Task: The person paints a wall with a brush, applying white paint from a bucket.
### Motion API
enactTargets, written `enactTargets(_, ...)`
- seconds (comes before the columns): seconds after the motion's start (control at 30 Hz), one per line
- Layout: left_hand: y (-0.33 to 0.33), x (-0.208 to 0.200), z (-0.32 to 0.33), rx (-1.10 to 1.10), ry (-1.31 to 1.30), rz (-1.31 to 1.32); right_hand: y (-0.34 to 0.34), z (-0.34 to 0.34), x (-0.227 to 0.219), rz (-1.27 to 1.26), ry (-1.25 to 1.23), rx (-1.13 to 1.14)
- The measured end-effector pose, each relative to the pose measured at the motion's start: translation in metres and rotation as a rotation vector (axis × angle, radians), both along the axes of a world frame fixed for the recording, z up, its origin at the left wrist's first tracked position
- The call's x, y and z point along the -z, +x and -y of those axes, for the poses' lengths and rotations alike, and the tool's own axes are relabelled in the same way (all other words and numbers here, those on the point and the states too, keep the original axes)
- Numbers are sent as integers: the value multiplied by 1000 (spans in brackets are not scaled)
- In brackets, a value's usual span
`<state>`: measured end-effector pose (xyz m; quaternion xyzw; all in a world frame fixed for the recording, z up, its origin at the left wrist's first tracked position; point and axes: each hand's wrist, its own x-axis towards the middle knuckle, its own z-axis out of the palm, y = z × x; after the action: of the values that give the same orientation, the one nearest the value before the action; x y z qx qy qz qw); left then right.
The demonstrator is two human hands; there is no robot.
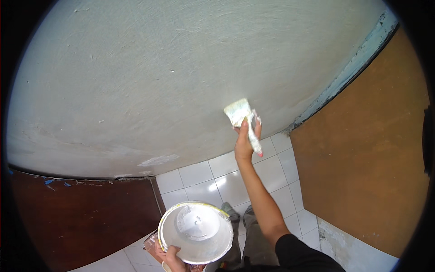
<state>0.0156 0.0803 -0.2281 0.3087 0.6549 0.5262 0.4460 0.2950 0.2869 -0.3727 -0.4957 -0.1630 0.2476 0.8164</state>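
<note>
My right hand (244,140) is closed around a wide paintbrush (238,113) smeared with white paint, its handle pointing down toward me and tipped in pink. The bristles are close to the pale wall (149,81); whether they touch it I cannot tell. Low on the left, my left hand (171,257) grips the rim of a white bucket (198,249), thumb over the edge. The bucket is tilted, so its inside shows, with a whitish layer on the bottom and a yellowish, paint-stained edge.
A dark reddish-brown door or panel (86,217) stands at the left, a lighter brown one (362,136) at the right. Peeling light-blue paint covers the frame strip (353,68). White floor tiles (197,174) lie below, and a reddish object (152,247) is partly hidden behind the bucket.
</note>
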Motion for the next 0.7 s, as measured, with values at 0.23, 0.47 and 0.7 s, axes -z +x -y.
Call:
enactTargets(0.23, 6, -1, -2, 15, -76, -90, 12, 4, 102, -246, -192, 29)
enactTargets(0.47, 2, 4, -5, -19, -29, -108, 29, 3, -13, -183, -167, 46)
enactTargets(0.7, 2, 4, -6, -8, -35, -167, 64, 5, -12, -1, 108, 31)
